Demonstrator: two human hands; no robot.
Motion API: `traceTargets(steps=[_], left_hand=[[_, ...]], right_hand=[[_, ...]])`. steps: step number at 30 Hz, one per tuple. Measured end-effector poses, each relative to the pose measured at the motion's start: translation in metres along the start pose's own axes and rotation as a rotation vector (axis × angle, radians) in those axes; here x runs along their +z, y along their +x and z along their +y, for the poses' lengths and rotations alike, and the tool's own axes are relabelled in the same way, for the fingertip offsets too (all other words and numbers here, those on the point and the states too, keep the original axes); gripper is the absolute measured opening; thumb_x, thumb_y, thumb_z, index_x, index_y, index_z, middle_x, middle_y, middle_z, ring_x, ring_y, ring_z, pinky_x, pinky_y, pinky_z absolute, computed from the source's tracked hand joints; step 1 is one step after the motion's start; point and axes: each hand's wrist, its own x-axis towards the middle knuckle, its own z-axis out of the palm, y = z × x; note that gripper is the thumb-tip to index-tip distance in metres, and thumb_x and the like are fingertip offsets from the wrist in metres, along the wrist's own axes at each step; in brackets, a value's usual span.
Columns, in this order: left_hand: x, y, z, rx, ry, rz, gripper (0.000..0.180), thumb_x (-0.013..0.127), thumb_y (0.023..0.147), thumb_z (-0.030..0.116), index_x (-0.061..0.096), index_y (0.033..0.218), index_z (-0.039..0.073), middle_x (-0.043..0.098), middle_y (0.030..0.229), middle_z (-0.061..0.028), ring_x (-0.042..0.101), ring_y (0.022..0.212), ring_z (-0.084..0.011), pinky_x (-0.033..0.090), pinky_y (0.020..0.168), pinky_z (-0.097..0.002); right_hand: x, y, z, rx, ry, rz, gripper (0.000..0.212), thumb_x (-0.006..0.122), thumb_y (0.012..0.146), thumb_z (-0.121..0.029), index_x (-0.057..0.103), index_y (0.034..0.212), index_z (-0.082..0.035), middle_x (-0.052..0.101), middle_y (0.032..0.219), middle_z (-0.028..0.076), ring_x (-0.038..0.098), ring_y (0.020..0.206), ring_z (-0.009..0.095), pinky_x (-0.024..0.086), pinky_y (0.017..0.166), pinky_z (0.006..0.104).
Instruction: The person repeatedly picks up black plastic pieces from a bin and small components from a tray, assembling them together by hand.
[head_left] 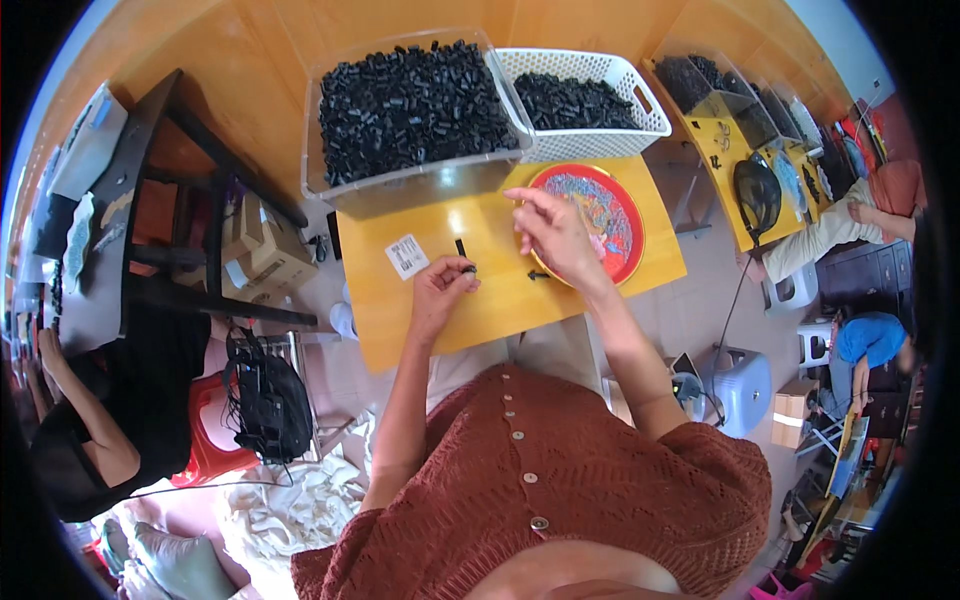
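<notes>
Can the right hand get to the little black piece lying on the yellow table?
Probably yes. The right hand hovers over the red plate's edge, and the small black piece lies just beside it on the yellow table, with nothing between them.

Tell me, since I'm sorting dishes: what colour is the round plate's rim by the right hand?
Red rim on the round plate, seen in the head view.

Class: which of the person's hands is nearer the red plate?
Right. The right hand overlaps the red plate's left rim; the left hand rests farther left on the yellow table.
</notes>
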Motion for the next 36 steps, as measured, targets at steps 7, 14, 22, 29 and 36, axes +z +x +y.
traceTargets(steps=[7, 14, 22, 29, 36], left_hand=[[0.002, 0.001, 0.003, -0.016, -0.008, 0.022, 0.016, 0.059, 0.082, 0.002, 0.058, 0.098, -0.001, 0.063, 0.085, -0.0069, 0.061, 0.072, -0.0115, 0.051, 0.066, -0.0226], [0.004, -0.002, 0.005, -0.038, -0.013, -0.003, 0.017, 0.058, 0.083, 0.003, 0.057, 0.099, -0.002, 0.065, 0.09, -0.0102, 0.062, 0.075, -0.0131, 0.051, 0.068, -0.0234], [0.002, -0.003, 0.003, -0.017, -0.084, -0.036, 0.015, 0.058, 0.083, 0.002, 0.056, 0.097, -0.002, 0.064, 0.09, -0.0099, 0.062, 0.076, -0.0147, 0.051, 0.07, -0.0251], [0.005, -0.003, 0.009, -0.007, -0.027, -0.029, 0.014, 0.057, 0.083, 0.002, 0.056, 0.097, -0.002, 0.064, 0.088, -0.0088, 0.063, 0.076, -0.0144, 0.051, 0.07, -0.0242], [0.002, -0.002, 0.006, -0.035, -0.041, -0.042, 0.014, 0.056, 0.084, 0.001, 0.056, 0.098, -0.002, 0.064, 0.089, -0.009, 0.063, 0.076, -0.0143, 0.05, 0.069, -0.0238]], right_hand=[[0.005, -0.027, 0.058, 0.13, 0.011, -0.065, 0.012, 0.061, 0.08, -0.004, 0.062, 0.091, 0.002, 0.06, 0.07, 0.004, 0.059, 0.06, 0.009, 0.05, 0.052, 0.0221], [0.019, -0.03, 0.058, 0.078, -0.087, -0.092, 0.011, 0.058, 0.081, -0.002, 0.061, 0.091, 0.003, 0.064, 0.079, 0.008, 0.062, 0.066, 0.011, 0.052, 0.06, 0.0233], [0.026, -0.022, 0.047, 0.034, -0.138, -0.135, 0.01, 0.057, 0.081, 0.0, 0.059, 0.09, 0.004, 0.064, 0.077, 0.008, 0.063, 0.068, 0.011, 0.052, 0.062, 0.0241], [0.032, -0.025, 0.03, -0.031, -0.312, -0.13, 0.01, 0.057, 0.079, 0.003, 0.059, 0.089, 0.004, 0.062, 0.079, 0.009, 0.064, 0.069, 0.014, 0.051, 0.062, 0.0248], [0.035, -0.024, 0.029, -0.092, -0.39, -0.135, 0.011, 0.057, 0.077, 0.003, 0.06, 0.087, 0.003, 0.06, 0.078, 0.011, 0.063, 0.066, 0.017, 0.049, 0.058, 0.0272]])
